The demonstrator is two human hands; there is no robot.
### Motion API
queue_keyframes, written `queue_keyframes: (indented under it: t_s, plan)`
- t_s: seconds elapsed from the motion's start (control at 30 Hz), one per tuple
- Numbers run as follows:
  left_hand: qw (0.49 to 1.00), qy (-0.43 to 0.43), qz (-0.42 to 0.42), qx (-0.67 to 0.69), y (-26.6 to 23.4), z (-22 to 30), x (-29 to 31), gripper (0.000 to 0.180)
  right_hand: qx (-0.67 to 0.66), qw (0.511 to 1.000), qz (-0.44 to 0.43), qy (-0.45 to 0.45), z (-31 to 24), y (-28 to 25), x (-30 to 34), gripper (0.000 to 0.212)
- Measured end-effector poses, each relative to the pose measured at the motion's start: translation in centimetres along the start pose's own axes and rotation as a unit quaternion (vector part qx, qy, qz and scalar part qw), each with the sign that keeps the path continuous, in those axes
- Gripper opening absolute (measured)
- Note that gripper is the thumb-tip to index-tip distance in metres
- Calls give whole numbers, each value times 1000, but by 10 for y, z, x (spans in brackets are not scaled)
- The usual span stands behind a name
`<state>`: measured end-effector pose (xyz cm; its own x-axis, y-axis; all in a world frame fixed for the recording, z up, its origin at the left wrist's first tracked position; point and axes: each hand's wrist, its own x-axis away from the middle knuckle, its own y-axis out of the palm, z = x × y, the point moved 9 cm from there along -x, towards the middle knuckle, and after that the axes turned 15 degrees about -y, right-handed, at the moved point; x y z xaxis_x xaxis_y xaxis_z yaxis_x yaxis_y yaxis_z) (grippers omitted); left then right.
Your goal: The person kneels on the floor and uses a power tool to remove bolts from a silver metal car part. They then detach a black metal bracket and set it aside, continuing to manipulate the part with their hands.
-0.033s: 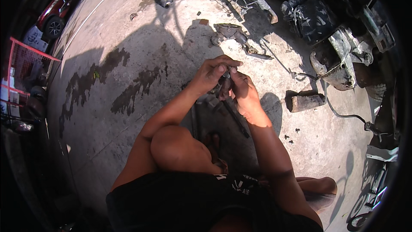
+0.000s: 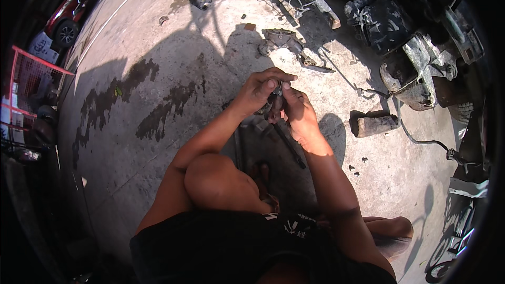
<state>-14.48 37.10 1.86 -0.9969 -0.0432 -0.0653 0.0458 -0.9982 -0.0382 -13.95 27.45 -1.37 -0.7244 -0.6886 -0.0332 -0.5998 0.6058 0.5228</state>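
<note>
Left hand [image 2: 259, 90] and right hand [image 2: 299, 110] pinching one small part [image 2: 278, 90] between thumbs and fingertips, out in front of the knees, above the floor; mostly covered by fingers, exact shape can't tell. Looks greyish, metallic; probably light, stiff, not fragile, maybe slippery if greasy; best held at its outer edges, thumb against finger. Below the hands, a straight dark bar [image 2: 289, 147], slim, rigid-looking, lying at a slant. Floor [image 2: 200, 121] is rough pale concrete with dark, ragged-edged stains. Beyond the hands, a bent metal bracket [image 2: 280, 38], irregular, grimy. Off to the right, a hollow stubby tube [image 2: 377, 124], dull brownish-grey, worn surface, plus a few tiny dark pieces [image 2: 351, 168] near the right forearm
</note>
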Motion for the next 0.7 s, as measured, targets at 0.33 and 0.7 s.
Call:
queue_keyframes:
  t_s: [0.33, 0.7]
  plan:
    - [985, -59, 157, 41, -43, 14, -5, 76, 250, 958, -136, 20, 0, -20, -49, 63]
    - [832, -121, 290, -457, -178, 112, -47, 67, 683, 635, -359, -18, 16, -122, -141, 60]
